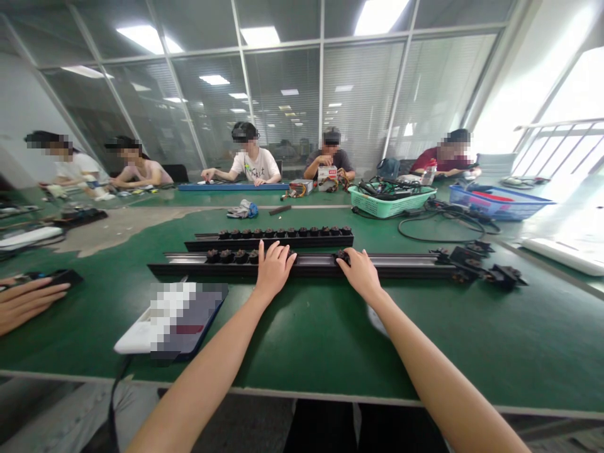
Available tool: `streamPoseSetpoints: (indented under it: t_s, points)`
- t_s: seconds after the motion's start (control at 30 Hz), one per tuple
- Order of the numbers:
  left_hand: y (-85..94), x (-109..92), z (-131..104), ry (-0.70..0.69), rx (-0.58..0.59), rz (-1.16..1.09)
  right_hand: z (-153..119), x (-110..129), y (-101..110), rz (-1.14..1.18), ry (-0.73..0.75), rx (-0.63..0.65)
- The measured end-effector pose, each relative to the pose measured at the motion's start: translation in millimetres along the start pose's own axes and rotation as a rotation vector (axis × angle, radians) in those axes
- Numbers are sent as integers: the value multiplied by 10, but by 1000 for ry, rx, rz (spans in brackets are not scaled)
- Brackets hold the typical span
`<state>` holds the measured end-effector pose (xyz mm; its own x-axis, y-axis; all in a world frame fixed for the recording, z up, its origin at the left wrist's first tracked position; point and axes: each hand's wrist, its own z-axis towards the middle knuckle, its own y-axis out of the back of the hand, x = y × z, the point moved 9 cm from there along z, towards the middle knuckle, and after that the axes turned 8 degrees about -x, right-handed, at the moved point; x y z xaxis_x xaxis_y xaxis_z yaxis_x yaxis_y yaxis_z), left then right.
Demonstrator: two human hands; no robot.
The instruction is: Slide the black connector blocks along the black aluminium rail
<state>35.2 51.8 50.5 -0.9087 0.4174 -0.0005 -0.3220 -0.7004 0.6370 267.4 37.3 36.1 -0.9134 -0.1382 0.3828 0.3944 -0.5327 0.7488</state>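
Note:
A long black rail (316, 270) with a pale inner channel lies across the green table in front of me. Several small black fan-like parts (227, 256) sit in its left stretch. My left hand (274, 272) lies over the rail just right of that row, its fingers bent around a dark part mostly hidden beneath them. Farther right, my right hand (361, 274) pinches another black part (342, 256) in the channel between thumb and fingers. A second black rail (311, 241), behind, bears a full row of similar parts. Loose black parts (503, 275) lie at the right end.
A white-and-dark device (136, 333) with a cable is at front left, partly blurred. Another person's hand (33, 302) rests at the left edge. Beyond are a green basket (391, 204) of cables, a blue basket (523, 211), a grey-blue cloth (243, 209) and seated people.

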Motion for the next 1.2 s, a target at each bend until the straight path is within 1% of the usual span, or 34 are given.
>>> streamPoseSetpoints:
  t_s: [0.1, 0.2, 0.37, 0.57, 0.77, 0.87, 1.0, 1.1, 1.2]
  points:
    - [-10, -92, -9, -23, 5, -10, 18, -24, -12, 13, 13, -5]
    - [-20, -140, -16, -26, 30, -27, 35, -45, -19, 25, 20, 0]
    - [-43, -179, -27, -44, 84, -52, 41, -57, 24, 41, 22, -7]
    - [-66, -182, -32, -42, 115, -44, 55, -125, 39, 53, -20, -9]
    - [-30, -236, -25, -137, 119, -7, 50, -133, 40, 91, -33, -24]
    - [-18, -221, -18, -142, 123, -8, 36, -140, 51, 106, -50, -36]
    - [26, -206, -7, -141, 117, -51, 32, -135, 47, 126, -16, -43]
    - [66, -226, -8, -153, 115, -82, 21, -134, 37, 120, 10, -48]
    - [81, -264, -24, -170, 126, -94, -1, -143, 37, 118, 1, -56]
